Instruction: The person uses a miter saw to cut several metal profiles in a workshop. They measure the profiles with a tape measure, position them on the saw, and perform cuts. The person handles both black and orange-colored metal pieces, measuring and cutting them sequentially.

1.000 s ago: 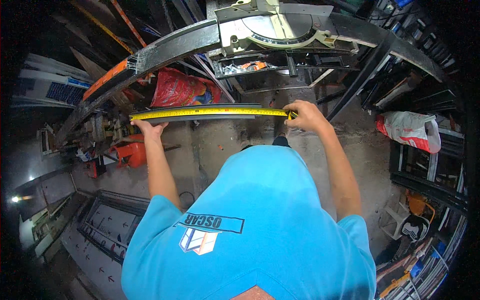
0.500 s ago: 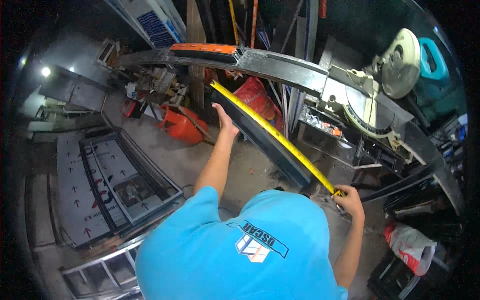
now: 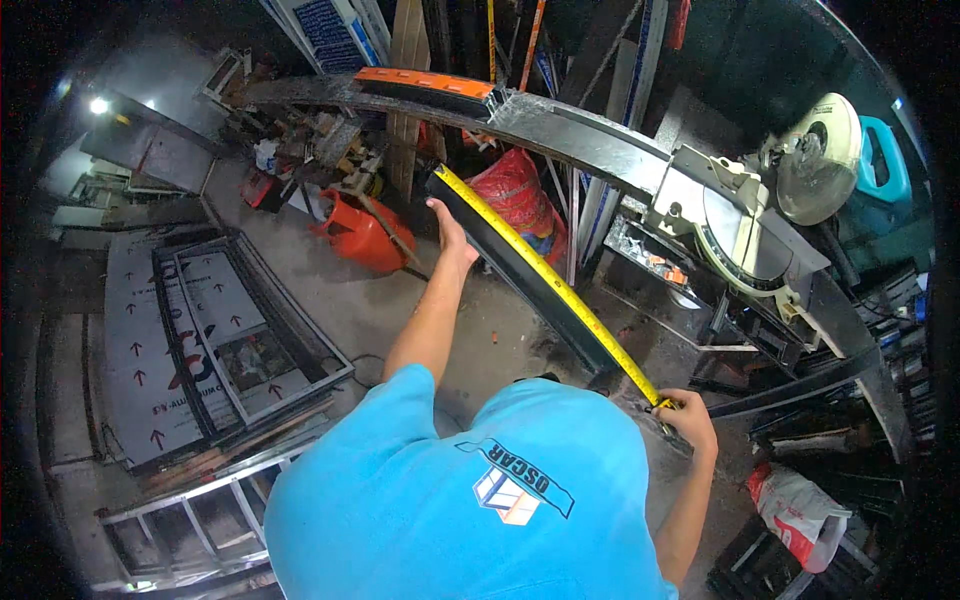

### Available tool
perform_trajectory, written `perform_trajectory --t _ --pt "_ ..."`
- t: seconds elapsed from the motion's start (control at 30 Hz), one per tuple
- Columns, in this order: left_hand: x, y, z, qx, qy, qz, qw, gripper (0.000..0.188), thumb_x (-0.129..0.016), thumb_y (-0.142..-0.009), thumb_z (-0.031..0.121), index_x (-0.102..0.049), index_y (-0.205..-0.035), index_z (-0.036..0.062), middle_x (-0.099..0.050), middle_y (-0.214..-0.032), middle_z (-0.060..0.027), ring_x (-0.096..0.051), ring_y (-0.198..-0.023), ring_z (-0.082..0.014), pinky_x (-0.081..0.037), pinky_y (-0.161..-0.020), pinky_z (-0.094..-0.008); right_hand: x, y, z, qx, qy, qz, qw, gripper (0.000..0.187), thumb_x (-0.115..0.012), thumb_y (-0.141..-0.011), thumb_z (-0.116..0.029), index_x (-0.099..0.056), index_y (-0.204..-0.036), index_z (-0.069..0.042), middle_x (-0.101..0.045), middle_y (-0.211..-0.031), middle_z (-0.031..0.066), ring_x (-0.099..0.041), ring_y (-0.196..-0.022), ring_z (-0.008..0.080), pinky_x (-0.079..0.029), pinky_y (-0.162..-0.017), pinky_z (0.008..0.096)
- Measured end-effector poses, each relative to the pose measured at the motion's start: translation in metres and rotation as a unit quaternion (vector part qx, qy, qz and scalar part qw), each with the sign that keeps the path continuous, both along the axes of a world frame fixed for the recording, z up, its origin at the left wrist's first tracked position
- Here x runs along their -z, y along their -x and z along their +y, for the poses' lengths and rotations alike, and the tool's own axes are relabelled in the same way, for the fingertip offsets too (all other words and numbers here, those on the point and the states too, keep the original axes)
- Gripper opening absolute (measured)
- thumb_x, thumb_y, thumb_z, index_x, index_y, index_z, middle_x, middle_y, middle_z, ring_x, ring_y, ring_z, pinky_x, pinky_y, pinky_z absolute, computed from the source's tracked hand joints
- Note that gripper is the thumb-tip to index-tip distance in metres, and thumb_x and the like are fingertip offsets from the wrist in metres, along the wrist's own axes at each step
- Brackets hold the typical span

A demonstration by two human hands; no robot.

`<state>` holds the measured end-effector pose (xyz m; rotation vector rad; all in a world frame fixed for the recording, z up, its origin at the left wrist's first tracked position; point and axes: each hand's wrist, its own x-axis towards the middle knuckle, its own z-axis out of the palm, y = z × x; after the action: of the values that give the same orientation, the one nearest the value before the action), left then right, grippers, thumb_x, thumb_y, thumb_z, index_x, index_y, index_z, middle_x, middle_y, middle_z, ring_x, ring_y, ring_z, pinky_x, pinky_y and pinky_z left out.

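Note:
A long dark profile (image 3: 540, 305) slants in front of me from the far left to the near right. A yellow tape measure blade (image 3: 545, 275) is drawn out along its right edge, from the far end back toward my body. My left hand (image 3: 455, 243) is closed on the profile near its far end, with the thumb up along the side; the other fingers are hidden beneath. My right hand (image 3: 688, 418) grips the tape measure at the near end of the blade, and most of its case is hidden in the fingers.
A bench (image 3: 585, 135) carrying an orange-topped profile (image 3: 430, 82) crosses ahead. A miter saw (image 3: 730, 200) with a teal handle stands right. An orange gas cylinder (image 3: 365, 232) and red sack (image 3: 515, 195) sit beyond the profile. Framed panels (image 3: 215, 330) and a ladder (image 3: 195, 530) lie left.
The view has shifted slightly. The tape blade now lies closer along the profile, and my right hand has come slightly leftward and lower. Both hands keep their grip.

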<state>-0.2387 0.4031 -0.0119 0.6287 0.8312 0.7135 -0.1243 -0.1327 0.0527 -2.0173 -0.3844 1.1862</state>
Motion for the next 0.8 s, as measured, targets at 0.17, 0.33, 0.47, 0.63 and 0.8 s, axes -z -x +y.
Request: perform_trajectory --t 0.17,0.33,0.47,0.63,0.8 --pt "-0.004 -0.003 0.004 -0.005 0.011 0.007 1.0 0.106 -0.028 -0.086 0.09 -0.028 -0.159 0.0136 -0.033 -0.162 -0.0128 -0.039 -0.143 -0.0364 -0.034 -0.116 -0.0552 0.026 0.001 -0.01 -0.027 -0.032 -0.034 0.999 0.049 -0.078 -0.073 -0.017 -0.071 -0.115 0.006 -0.068 -0.08 0.0057 -0.06 -0.07 0.0114 -0.048 -0.063 0.0284" --pt "0.004 0.0 0.014 -0.014 0.009 -0.003 1.0 0.105 -0.027 -0.084 0.092 -0.034 -0.157 0.0161 -0.04 -0.159 -0.0109 -0.043 -0.14 -0.0358 -0.034 -0.116 -0.0555 0.023 -0.003 -0.005 -0.025 -0.04 -0.057 0.997 0.051 -0.079 -0.072 -0.019 -0.071 -0.117 0.005 -0.066 -0.077 0.0053 -0.058 -0.062 0.0106 -0.047 -0.057 0.0295" --pt "0.005 -0.004 0.016 0.006 -0.046 -0.008 0.999 0.11 -0.028 -0.08 0.095 -0.035 -0.157 0.0161 -0.035 -0.162 -0.0085 -0.038 -0.145 -0.0337 -0.031 -0.117 -0.0591 0.017 -0.009 0.0 -0.016 -0.027 -0.063 0.998 0.052 -0.075 -0.073 -0.018 -0.071 -0.12 0.002 -0.068 -0.079 0.0051 -0.059 -0.062 0.0113 -0.048 -0.057 0.0296" --pt "-0.019 -0.012 0.011 -0.023 -0.019 0.029 0.999 0.105 -0.013 -0.084 0.091 -0.052 -0.145 0.0154 -0.057 -0.144 -0.0082 -0.059 -0.119 -0.0325 -0.045 -0.108 -0.0542 0.01 -0.014 0.002 -0.031 -0.012 -0.124 0.992 0.057 -0.078 -0.07 -0.03 -0.072 -0.117 0.003 -0.074 -0.102 0.022 -0.072 -0.091 0.028 -0.054 -0.085 0.0376" --pt "-0.007 -0.006 0.028 0.003 -0.014 0.018 1.0 0.104 -0.008 -0.086 0.09 -0.045 -0.15 0.0163 -0.049 -0.151 -0.0092 -0.046 -0.136 -0.0346 -0.033 -0.116 -0.0566 0.007 -0.014 0.006 -0.039 -0.01 -0.14 0.989 0.056 -0.076 -0.07 -0.03 -0.072 -0.117 0.001 -0.074 -0.105 0.0228 -0.072 -0.095 0.0326 -0.054 -0.088 0.0391"
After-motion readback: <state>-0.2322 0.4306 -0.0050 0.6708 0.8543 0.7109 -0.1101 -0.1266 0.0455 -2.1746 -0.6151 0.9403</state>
